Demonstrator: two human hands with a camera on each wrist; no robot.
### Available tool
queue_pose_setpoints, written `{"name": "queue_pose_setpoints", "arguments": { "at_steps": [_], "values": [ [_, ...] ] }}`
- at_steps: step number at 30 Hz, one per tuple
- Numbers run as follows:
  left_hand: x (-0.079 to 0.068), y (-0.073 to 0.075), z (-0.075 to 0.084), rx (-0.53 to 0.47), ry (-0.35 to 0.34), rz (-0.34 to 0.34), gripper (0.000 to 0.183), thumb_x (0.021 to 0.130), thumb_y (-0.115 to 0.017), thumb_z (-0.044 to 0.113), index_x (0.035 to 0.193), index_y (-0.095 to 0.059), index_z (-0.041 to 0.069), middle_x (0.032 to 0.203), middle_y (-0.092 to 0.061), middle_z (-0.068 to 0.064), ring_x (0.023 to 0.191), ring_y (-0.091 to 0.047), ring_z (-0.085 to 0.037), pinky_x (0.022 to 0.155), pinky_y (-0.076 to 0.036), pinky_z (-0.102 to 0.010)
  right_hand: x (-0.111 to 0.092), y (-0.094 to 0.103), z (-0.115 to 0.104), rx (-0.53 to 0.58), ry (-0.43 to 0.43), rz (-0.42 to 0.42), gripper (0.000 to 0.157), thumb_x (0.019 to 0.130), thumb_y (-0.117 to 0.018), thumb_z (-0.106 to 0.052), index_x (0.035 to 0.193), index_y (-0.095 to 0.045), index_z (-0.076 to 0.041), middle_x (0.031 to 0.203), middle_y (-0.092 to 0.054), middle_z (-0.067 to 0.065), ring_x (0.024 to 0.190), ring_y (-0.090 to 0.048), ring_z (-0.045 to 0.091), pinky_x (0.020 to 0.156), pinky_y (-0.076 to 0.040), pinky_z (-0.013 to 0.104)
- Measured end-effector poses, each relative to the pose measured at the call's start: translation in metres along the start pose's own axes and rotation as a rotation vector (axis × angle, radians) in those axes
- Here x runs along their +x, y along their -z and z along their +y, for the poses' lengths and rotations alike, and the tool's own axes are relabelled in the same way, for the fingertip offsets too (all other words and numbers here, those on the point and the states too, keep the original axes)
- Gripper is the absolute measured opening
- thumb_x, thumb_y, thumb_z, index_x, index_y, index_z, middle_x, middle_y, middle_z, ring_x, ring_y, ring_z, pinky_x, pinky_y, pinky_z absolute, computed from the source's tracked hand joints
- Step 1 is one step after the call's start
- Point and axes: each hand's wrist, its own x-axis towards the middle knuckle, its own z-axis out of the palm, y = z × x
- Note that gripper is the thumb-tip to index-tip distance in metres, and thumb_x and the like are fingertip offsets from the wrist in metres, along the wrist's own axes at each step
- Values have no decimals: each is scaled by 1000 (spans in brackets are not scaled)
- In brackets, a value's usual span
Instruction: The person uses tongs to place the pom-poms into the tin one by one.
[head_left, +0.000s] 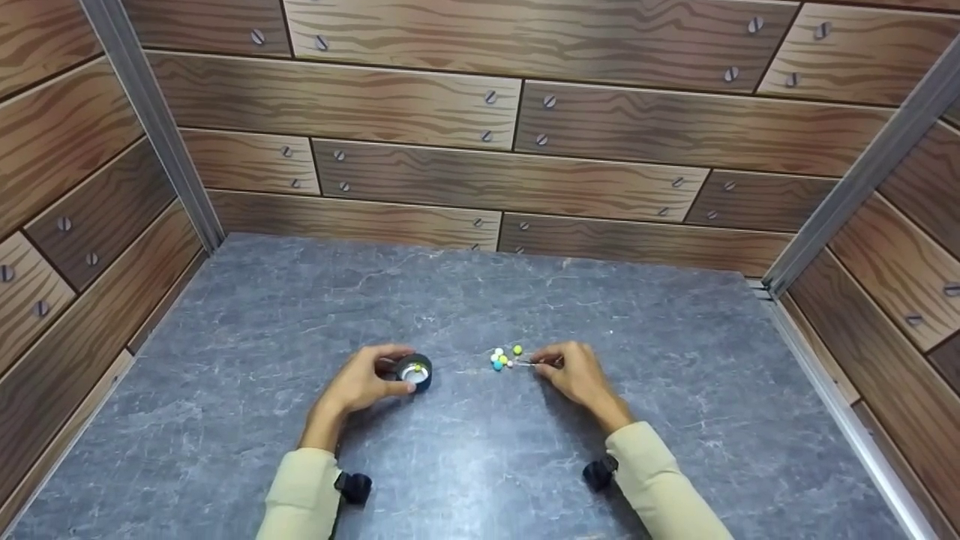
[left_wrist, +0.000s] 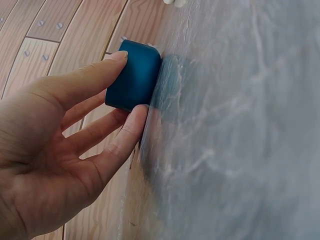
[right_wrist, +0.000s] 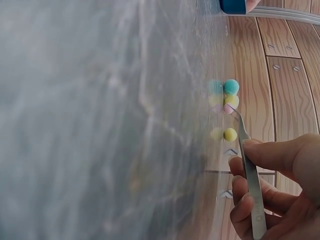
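Note:
My left hand (head_left: 358, 384) grips a small round teal cup (left_wrist: 134, 75) by its side, thumb on one side and fingers on the other. It stands on the table, with a yellow-green pom-pom (head_left: 418, 368) inside. In my right hand (head_left: 581, 375) are metal tweezers (right_wrist: 255, 195), pinched between thumb and fingers. Their bent tips are right at a small pink pom-pom (right_wrist: 228, 108). Beside it cluster a blue pom-pom (head_left: 497, 366), a yellow pom-pom (head_left: 503, 360) and white pom-poms (head_left: 499, 352). A yellow-green pom-pom (head_left: 517, 349) lies slightly apart.
The grey marbled table (head_left: 465, 300) is enclosed by wood-patterned walls (head_left: 420, 97) at the back and sides. Metal posts stand at the back corners. Each wrist wears a black camera, such as the left one (head_left: 355, 487).

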Motion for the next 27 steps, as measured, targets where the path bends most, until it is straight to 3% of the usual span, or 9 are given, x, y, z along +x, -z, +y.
{"name": "queue_pose_setpoints", "arguments": {
  "at_steps": [27],
  "values": [
    [-1,0,3,0,22,9,56,80,-87,9,133,-68,8,129,-70,-19,117,-68,-36,100,-54,-51,-2,15,-11,39,13,24,14,86,-78,-1,96,-83,-8,87,-79,10,65,-55,8,58,-44,20]
  ]
}}
